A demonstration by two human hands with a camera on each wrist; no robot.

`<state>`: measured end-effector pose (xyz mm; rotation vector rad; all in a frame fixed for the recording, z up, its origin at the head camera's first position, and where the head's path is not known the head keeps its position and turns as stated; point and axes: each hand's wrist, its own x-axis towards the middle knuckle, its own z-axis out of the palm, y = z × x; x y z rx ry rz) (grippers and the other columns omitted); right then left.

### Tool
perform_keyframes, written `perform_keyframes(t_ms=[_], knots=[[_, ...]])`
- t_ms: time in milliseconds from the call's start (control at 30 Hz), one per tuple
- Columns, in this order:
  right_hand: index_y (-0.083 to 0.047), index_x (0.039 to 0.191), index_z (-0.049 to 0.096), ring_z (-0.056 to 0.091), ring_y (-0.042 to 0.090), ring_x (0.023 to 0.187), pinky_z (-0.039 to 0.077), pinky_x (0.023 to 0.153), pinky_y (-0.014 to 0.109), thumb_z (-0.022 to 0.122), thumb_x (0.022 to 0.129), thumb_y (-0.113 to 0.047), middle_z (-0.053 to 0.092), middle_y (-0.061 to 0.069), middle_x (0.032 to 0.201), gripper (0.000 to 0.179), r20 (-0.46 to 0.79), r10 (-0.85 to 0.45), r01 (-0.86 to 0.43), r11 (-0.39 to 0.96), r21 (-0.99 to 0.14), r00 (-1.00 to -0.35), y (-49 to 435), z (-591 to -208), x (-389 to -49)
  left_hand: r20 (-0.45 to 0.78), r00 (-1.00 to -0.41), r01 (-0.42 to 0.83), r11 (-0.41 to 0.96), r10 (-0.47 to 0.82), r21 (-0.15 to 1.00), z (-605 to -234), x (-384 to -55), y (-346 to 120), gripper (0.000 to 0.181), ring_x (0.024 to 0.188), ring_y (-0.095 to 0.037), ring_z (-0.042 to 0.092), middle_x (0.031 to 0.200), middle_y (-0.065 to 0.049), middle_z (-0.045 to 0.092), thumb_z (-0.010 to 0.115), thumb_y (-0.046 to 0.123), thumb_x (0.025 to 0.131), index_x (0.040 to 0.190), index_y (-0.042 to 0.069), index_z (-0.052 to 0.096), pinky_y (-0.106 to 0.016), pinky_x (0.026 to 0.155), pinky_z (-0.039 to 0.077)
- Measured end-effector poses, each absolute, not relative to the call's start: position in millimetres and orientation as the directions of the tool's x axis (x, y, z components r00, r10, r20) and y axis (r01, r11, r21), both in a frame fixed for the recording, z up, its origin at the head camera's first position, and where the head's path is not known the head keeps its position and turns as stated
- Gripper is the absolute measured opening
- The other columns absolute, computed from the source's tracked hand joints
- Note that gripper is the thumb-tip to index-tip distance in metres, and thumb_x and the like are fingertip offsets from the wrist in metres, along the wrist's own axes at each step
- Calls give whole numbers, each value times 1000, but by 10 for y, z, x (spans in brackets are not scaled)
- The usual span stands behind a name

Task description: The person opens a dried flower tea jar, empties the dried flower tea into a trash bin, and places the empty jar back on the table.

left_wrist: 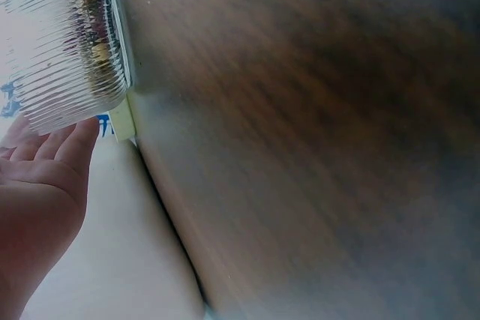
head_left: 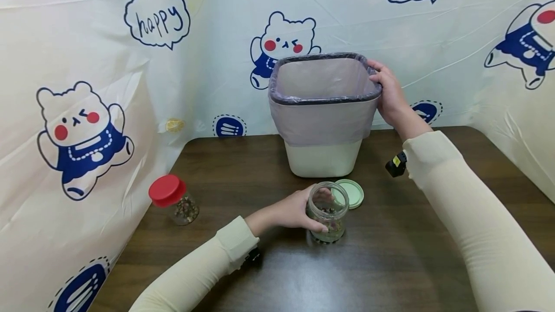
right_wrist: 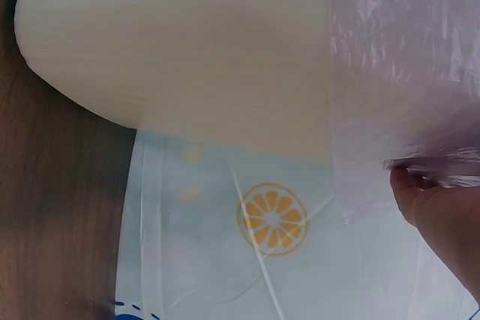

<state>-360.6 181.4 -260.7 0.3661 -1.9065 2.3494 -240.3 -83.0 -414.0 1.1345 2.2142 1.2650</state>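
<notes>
My left hand [head_left: 297,211] grips an uncovered glass jar [head_left: 331,227] from its left side, thumb across the front and fingers behind. Dark and pale bits lie low in the jar; in the left wrist view its ribbed wall [left_wrist: 60,58] shows beside the fingers [left_wrist: 75,144]. At the back, my right hand [head_left: 389,95] holds the right rim of a pale trash can [head_left: 323,160], fingertips curled over the edge. A translucent plastic liner [head_left: 325,124] is folded down around the can's outside. The right wrist view has the hand [right_wrist: 442,215] pinching the bunched liner [right_wrist: 405,58].
A light green round lid [head_left: 354,194] lies just behind and right of the glass jar, before the can. To the left on the brown table [head_left: 243,167] is a second jar [head_left: 186,210] with a red lid [head_left: 166,190] and mixed bits inside. A printed curtain [head_left: 217,61] hangs behind.
</notes>
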Motion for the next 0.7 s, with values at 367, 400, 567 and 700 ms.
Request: perform_keyframes(t_ms=[367,400,567,700], knots=[[-12,150,31,32,21,127,33,90,26,33,98,-19,26,9,152,53,254,-82,-232,-215,-949,-964,1811,-2625,-3611,89,-619,483,289,780,827,-4132,-2403,-833,68,122,-8,51,131,-5,57,85,16,74,131,8,47,-26,102,38],[-12,150,31,32,21,127,33,90,27,33,98,-19,26,9,152,53,255,-81,-233,-212,-949,-964,1812,-2627,-3610,90,-618,487,290,781,824,-4133,-2403,-834,68,122,-8,51,131,-4,57,85,17,75,131,8,47,-26,102,38],[-12,150,31,34,20,123,34,88,26,33,98,-19,26,9,152,53,257,-77,-237,-206,-950,-963,1813,-2635,-3607,98,-622,482,281,777,830,-4129,-2401,-833,68,121,-9,51,130,-6,58,85,16,74,130,7,48,-27,103,38],[-12,150,31,34,20,123,34,88,27,34,97,-20,26,9,152,53,253,-74,-234,-204,-951,-965,1811,-2643,-3609,98,-634,465,277,767,841,-4117,-2390,-841,69,121,-10,52,130,-6,58,86,14,73,130,7,49,-27,103,38]])
